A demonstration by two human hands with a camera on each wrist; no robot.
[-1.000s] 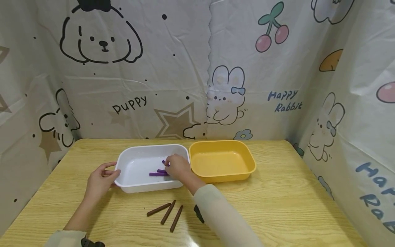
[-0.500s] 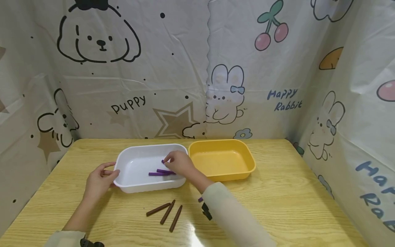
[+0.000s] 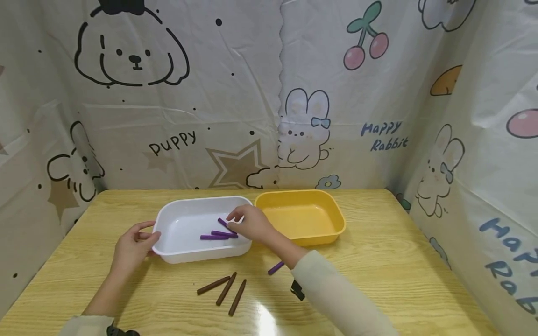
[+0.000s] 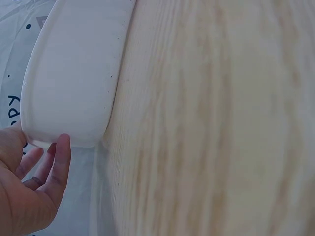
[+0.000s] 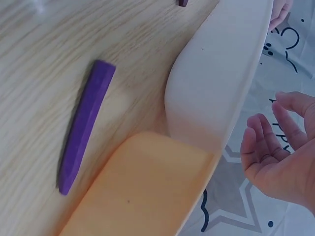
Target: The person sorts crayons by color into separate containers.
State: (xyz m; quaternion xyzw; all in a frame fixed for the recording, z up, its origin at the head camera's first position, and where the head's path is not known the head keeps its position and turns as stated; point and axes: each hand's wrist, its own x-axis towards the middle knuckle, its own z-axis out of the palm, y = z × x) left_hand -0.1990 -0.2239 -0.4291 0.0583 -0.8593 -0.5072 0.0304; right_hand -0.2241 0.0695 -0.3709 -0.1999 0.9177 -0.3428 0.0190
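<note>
My left hand (image 3: pixel 131 249) grips the left end of a white tray (image 3: pixel 201 256), thumb at the rim and fingers against the outer wall. Three purple crayons (image 3: pixel 214 237) lie in the tray's right part. Over that part hovers my right hand (image 3: pixel 254 226), fingers loosely bent; in the right wrist view nothing shows between thumb and fingertips. Another purple crayon (image 5: pixel 86 128) rests on the table in front of the trays, partly covered by my right forearm in the head view.
A yellow tray (image 3: pixel 300 219) stands against the white one's right end. Three brown crayons (image 3: pixel 226 289) lie on the wooden table (image 3: pixel 378 280) nearer me. A printed cloth (image 3: pixel 235 93) hangs behind and at both sides.
My right hand has let go of a purple crayon, now lying with two others in the white tray, and has drawn slightly right. The left hand keeps its hold.
</note>
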